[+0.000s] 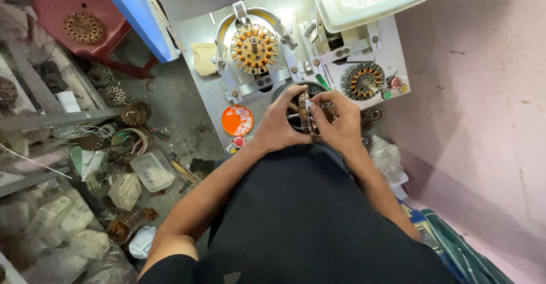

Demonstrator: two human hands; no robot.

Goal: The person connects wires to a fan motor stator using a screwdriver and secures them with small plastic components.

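Both hands hold a stator core [303, 112] edge-up over the near edge of the white surface [211, 93]: the left hand [280, 126] and right hand [339, 123] each grip closed on it. An orange lid [237, 119] holds white slips. The pink wall [478, 90] crowds the right.

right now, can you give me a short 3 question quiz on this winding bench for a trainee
1. True or false: both hands hold the slotted ring core.
2. What colour is the round lid near the left hand? A green, B orange, C blue.
3. Which side of the machine is the pink wall on?

Key: 1 true, the right hand too; 2 B; 3 the person's right.
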